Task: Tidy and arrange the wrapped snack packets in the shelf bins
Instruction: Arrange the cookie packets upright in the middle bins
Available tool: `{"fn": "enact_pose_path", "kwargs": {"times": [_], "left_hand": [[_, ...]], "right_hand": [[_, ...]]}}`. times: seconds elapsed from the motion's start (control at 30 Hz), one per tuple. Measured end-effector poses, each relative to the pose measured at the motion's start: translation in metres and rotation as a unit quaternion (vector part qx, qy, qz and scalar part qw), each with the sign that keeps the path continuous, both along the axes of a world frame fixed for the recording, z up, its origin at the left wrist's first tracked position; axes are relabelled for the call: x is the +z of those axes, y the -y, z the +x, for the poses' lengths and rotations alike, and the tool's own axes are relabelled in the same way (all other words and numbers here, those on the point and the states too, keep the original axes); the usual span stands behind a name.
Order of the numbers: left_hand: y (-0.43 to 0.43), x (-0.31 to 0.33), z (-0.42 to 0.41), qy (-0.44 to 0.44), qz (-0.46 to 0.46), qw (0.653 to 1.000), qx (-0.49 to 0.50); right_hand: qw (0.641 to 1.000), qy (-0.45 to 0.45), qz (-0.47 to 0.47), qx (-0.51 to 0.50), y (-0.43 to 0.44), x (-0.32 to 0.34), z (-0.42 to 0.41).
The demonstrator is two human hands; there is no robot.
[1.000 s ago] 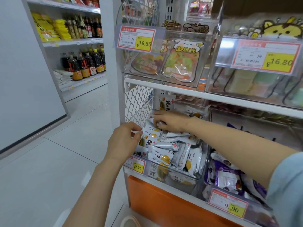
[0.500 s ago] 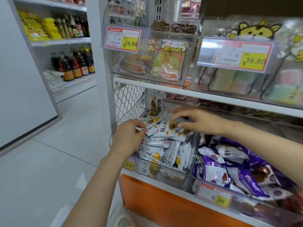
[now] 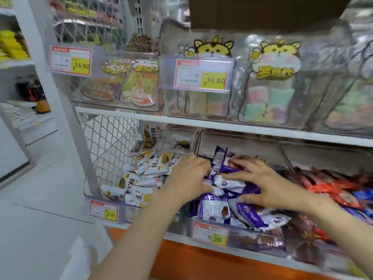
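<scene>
1. Far left: side shelving with yellow packs (image 3: 10, 45) and a dark bottle (image 3: 36, 93), blurred.
2. White shelf upright (image 3: 60, 98) and wire mesh side panel (image 3: 109, 142) close off the unit's left end.
3. Upper shelf: clear bins of cartoon-labelled bags (image 3: 139, 83), two price tags reading 16.80 (image 3: 70, 61) (image 3: 202, 76).
4. Lower shelf, left bin (image 3: 129, 211): white snack packets (image 3: 145, 170) with yellow/orange print, heaped loosely, some tilted against the back. Price tag (image 3: 104, 210) on the front, digits blurred.
5. Left hand (image 3: 187, 178): palm down at the divide between the left bin and the middle bin, fingers partly curled and pressed against the purple packets. Thumb side is just beside the white packets. Whether it actually pinches a packet: cannot tell, motion blur.
6. Middle bin (image 3: 238, 225): purple-and-white snack packets (image 3: 232, 207) piled unevenly, a few poking up at the back. Tag on front reads 9.90 (image 3: 211, 235).
7. Right hand (image 3: 268, 182): fingers spread wide, laid flat on top of the purple pile, palm down. Resting/pressing, not closed around anything. Ring on one finger.
8. Right bin: red and blue packets (image 3: 343, 190), blurred, untouched by either hand.
9. Orange base panel (image 3: 201, 259) below the lower shelf.
</scene>
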State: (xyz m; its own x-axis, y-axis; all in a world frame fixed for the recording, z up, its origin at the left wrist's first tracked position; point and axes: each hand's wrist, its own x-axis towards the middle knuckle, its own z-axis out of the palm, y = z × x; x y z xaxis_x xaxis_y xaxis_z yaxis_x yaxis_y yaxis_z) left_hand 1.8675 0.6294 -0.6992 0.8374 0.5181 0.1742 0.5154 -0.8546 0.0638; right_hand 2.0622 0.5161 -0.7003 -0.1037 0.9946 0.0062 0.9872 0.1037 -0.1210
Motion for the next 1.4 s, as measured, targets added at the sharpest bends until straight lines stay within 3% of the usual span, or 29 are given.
{"fn": "enact_pose_path", "kwargs": {"times": [0.1, 0.3, 0.5, 0.7, 0.9, 1.0, 1.17, 1.3, 1.4], "left_hand": [[0.01, -0.007, 0.018, -0.122, 0.047, 0.991, 0.011], [0.011, -0.014, 0.031, -0.136, 0.072, 0.988, 0.024], [0.008, -0.016, 0.025, -0.087, 0.073, 0.993, 0.027], [0.011, 0.0, 0.016, 0.022, 0.049, 0.998, 0.042], [0.006, 0.011, 0.012, 0.147, 0.007, 0.983, 0.11], [0.001, 0.012, 0.018, 0.201, 0.007, 0.968, 0.15], [-0.007, 0.003, 0.041, 0.225, 0.032, 0.965, 0.131], [-0.012, -0.001, 0.065, 0.181, 0.119, 0.969, 0.117], [-0.015, -0.006, 0.077, 0.165, 0.133, 0.973, 0.094]], "right_hand": [[0.996, 0.076, -0.039, -0.011, -0.003, -0.015, -0.005], [0.993, 0.02, -0.037, -0.114, -0.01, -0.008, 0.029], [0.991, -0.035, -0.003, -0.126, -0.021, -0.015, 0.039], [0.982, -0.076, 0.013, -0.171, -0.034, -0.021, 0.041], [0.974, 0.017, 0.084, -0.208, -0.036, -0.022, 0.045], [0.979, -0.006, 0.078, -0.19, -0.038, -0.02, 0.051], [0.988, -0.088, 0.006, -0.13, -0.032, -0.007, 0.055], [0.988, -0.118, -0.015, -0.103, -0.018, -0.003, 0.057], [0.988, -0.119, -0.012, -0.096, -0.004, -0.003, 0.057]]}}
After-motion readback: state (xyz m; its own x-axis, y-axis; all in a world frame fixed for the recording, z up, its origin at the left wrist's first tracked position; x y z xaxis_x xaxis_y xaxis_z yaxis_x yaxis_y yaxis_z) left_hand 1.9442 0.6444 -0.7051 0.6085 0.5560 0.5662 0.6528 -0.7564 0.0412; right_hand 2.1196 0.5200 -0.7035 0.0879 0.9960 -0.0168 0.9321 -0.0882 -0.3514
